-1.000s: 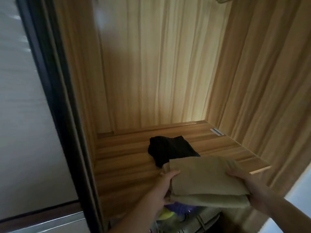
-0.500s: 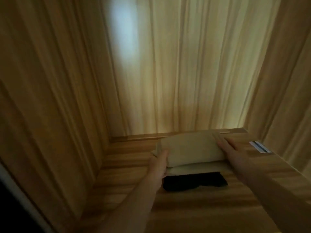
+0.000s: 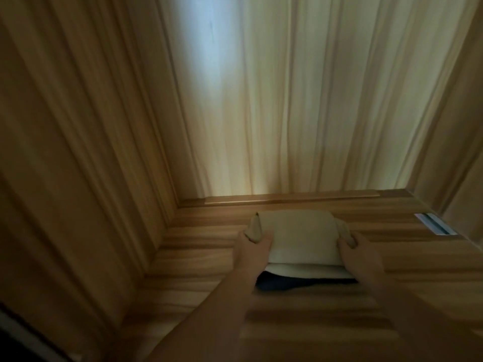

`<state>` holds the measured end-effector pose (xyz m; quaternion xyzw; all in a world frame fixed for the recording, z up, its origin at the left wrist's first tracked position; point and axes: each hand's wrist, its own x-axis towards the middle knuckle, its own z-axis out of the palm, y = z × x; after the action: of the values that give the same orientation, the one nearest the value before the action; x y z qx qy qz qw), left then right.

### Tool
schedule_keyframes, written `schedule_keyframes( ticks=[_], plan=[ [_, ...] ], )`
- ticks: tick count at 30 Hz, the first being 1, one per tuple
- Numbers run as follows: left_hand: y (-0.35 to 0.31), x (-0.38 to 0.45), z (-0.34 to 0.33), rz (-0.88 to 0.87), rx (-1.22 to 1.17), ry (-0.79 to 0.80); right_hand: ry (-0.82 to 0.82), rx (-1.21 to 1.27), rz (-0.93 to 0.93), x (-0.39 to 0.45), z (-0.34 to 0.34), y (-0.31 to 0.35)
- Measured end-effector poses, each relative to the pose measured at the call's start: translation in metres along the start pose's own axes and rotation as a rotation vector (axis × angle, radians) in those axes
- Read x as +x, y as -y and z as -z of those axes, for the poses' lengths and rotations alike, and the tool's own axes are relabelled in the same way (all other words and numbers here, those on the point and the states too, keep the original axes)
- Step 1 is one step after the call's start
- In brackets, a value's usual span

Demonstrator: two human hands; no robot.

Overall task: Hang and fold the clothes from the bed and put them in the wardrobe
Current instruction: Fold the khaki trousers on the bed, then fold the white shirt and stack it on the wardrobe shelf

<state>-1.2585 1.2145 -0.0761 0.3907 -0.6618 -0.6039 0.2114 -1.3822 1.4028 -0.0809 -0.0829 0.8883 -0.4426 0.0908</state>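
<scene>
A folded beige garment (image 3: 300, 236) lies on top of a folded black garment (image 3: 292, 282) on the wooden wardrobe shelf (image 3: 198, 259), near the back wall. My left hand (image 3: 252, 250) grips the beige garment's left edge, with a fold of cloth bunched between thumb and fingers. My right hand (image 3: 362, 253) pinches its right edge the same way. Only the front strip of the black garment shows below the beige one.
The wardrobe's wooden left wall (image 3: 78, 152), back wall (image 3: 300, 100) and right wall (image 3: 460, 152) enclose the shelf. A small metal fitting (image 3: 435, 223) sits on the shelf at the back right. A dark door edge (image 3: 23, 338) shows at bottom left.
The beige garment went from held above the shelf's front to resting on the black garment. Both hands have shifted to its side edges and now pinch the cloth.
</scene>
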Motion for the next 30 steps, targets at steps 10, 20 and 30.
schedule_keyframes(
  ticks=[10, 20, 30],
  plan=[
    [-0.025, -0.080, 0.048, -0.385, 0.351, 0.055, -0.107, -0.197, 0.423, -0.087, 0.016, 0.040],
    [0.000, -0.270, 0.245, -0.466, 0.999, 0.010, 0.185, -0.274, 0.981, -0.306, -0.041, 0.099],
    [0.060, -0.483, 0.509, -0.085, 1.119, -0.554, 0.513, -0.197, 1.495, -0.570, -0.152, 0.194]
  ],
)
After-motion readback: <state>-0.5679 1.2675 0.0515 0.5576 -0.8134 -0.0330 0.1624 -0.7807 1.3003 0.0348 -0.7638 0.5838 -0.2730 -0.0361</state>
